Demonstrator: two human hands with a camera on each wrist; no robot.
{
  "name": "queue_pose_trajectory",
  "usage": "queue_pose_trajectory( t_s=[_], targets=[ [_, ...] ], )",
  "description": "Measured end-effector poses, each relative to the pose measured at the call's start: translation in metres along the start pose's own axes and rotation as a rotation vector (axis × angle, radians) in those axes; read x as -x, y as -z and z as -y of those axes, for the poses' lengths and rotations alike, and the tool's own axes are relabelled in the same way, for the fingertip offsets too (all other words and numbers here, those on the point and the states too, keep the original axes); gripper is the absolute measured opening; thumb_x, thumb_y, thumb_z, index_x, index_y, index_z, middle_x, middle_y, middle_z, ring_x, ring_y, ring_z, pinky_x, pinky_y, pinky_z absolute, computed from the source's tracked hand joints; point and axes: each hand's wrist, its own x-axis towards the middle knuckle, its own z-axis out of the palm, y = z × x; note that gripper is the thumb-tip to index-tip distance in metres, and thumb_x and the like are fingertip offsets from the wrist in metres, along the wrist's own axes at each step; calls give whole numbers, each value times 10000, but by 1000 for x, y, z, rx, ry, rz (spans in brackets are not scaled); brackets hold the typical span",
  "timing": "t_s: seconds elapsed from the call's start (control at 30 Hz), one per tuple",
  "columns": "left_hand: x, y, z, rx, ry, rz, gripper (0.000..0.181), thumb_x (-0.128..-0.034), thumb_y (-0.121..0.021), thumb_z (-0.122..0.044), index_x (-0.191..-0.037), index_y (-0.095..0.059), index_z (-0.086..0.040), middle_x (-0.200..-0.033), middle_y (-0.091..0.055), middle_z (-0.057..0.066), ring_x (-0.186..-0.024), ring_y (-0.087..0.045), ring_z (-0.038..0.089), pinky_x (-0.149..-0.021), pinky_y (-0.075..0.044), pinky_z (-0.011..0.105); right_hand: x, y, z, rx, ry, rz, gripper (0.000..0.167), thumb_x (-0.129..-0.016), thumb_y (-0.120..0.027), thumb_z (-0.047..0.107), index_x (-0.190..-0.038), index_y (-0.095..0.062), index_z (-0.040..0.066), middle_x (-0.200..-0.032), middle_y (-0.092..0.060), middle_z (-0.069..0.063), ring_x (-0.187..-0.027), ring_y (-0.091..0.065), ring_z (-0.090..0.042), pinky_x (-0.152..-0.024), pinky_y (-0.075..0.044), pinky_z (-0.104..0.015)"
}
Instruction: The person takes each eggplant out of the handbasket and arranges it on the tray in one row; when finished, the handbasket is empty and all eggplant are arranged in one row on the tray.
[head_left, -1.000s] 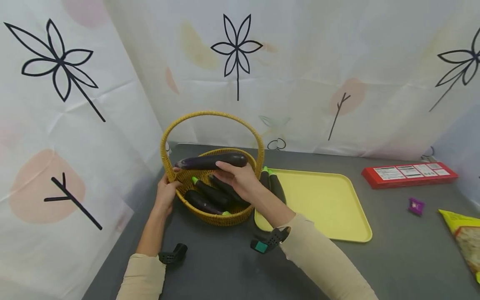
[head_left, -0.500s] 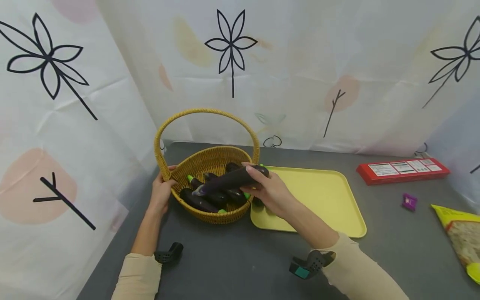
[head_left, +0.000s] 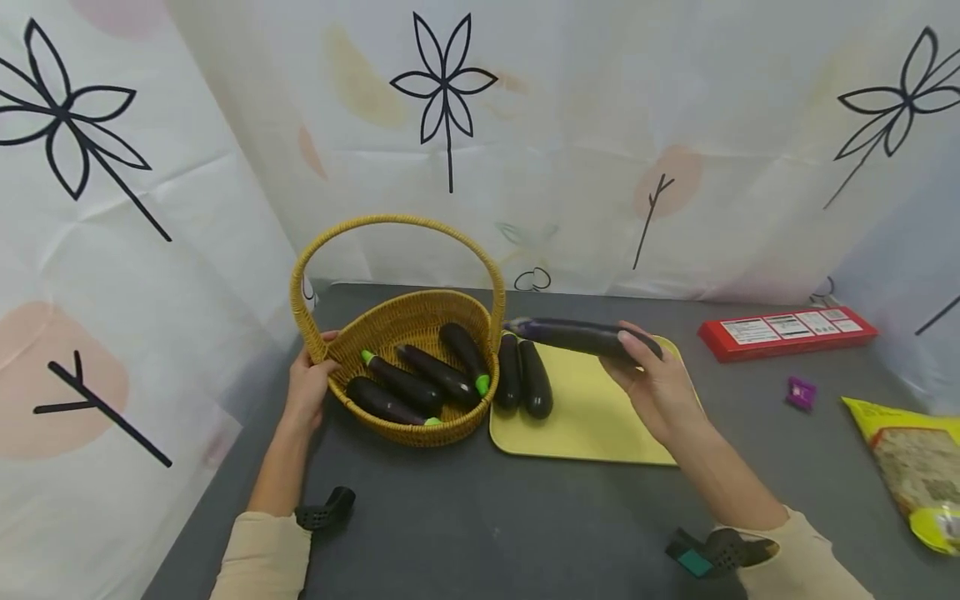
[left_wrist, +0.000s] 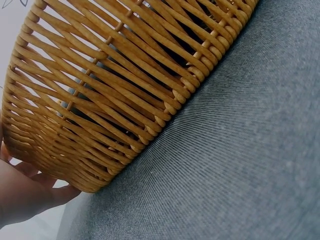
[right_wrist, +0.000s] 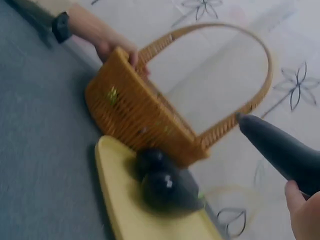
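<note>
A dark purple eggplant (head_left: pixel 573 335) is held in the air above the yellow tray (head_left: pixel 592 429), gripped near one end by my right hand (head_left: pixel 652 383). In the right wrist view the same eggplant (right_wrist: pixel 280 145) juts in from the right edge. My left hand (head_left: pixel 307 385) grips the left rim of a woven basket (head_left: pixel 427 435) by the foot of its tall handle. Several eggplants (head_left: pixel 405 386) lie inside the basket. Two more eggplants (head_left: pixel 536 382) lie side by side on the tray's left part. The left wrist view shows the basket's wall (left_wrist: pixel 115 85) with my fingers at its lower left.
To the right on the grey table (head_left: pixel 465 517) lie a red box (head_left: pixel 787 332), a small purple packet (head_left: pixel 801 392) and a yellow bag (head_left: pixel 907 467). A patterned white cloth (head_left: pixel 570 150) hangs behind. The basket's handle (head_left: pixel 397 220) arches high over it.
My right hand has carried the eggplant from above the basket rightward over the tray. The left hand stays on the basket's rim. The whole head view has shifted slightly left.
</note>
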Motion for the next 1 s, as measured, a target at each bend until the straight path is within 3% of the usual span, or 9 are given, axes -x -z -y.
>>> queue_pose_trajectory(
  t_s=[0.1,0.2,0.43,0.53,0.63,0.73,0.87,1.0],
  targets=[
    [0,1,0,-5,1,-3,514,-940,-421,48,-1432,-409,-101,-1448,-340,120,-1219,-385,272,-962,-300,420,-4,16,-1,-38,-13,-115,105,-924,-584,27,-996,-638,82,-1194,-419,-79,-937,-625,-148,-886,-461,-309],
    [1,0,-1,-12,3,-5,512,-943,-421,48,-1433,-406,-99,-1438,-346,124,-1211,-393,274,-954,-306,414,-8,28,-5,-21,-39,-214,192,-899,-626,32,-1080,-575,71,-1187,-439,-57,-921,-623,-114,-913,-438,-295],
    [3,-2,-3,-5,8,-6,514,-936,-433,51,-1428,-412,-98,-1416,-358,132,-1203,-405,276,-949,-313,407,-18,44,-23,210,-89,-310,584,-896,-651,65,-1408,-370,43,-1203,-387,-23,-1008,-536,-91,-952,-402,-248],
    [3,-2,-4,-8,13,-20,510,-929,-435,55,-1418,-418,-88,-1398,-373,121,-1184,-417,257,-936,-322,385,-20,49,-27,379,-143,-329,633,-902,-652,83,-1454,-346,28,-1375,-339,-97,-1150,-466,-187,-986,-385,-300],
    [2,-2,-4,-23,14,-28,511,-924,-441,56,-1413,-426,-92,-1384,-388,109,-1158,-432,237,-909,-336,357,-19,54,-26,631,-215,-287,643,-906,-657,151,-1458,-351,24,-1532,-168,-126,-1310,-297,-272,-1040,-308,-386],
    [1,-3,-5,-18,14,-32,508,-917,-442,62,-1401,-438,-93,-1370,-398,96,-1140,-442,222,-895,-343,340,-15,57,-23,846,-279,-224,672,-882,-684,222,-1448,-375,32,-1546,-155,-171,-1341,-241,-335,-1048,-261,-458],
    [1,-3,-5,-4,15,-27,508,-921,-436,66,-1404,-434,-92,-1379,-384,104,-1161,-430,240,-912,-333,356,-13,56,-20,980,-332,-106,706,-874,-695,240,-1444,-350,6,-1462,-288,-285,-1282,-345,-406,-974,-373,-484],
    [2,-3,-4,-4,21,-27,506,-928,-444,51,-1408,-436,-109,-1383,-379,108,-1177,-418,249,-928,-322,374,-15,49,-24,1089,-306,-28,696,-881,-688,236,-1429,-348,-26,-1362,-378,-351,-1187,-448,-442,-843,-482,-453]
  ],
)
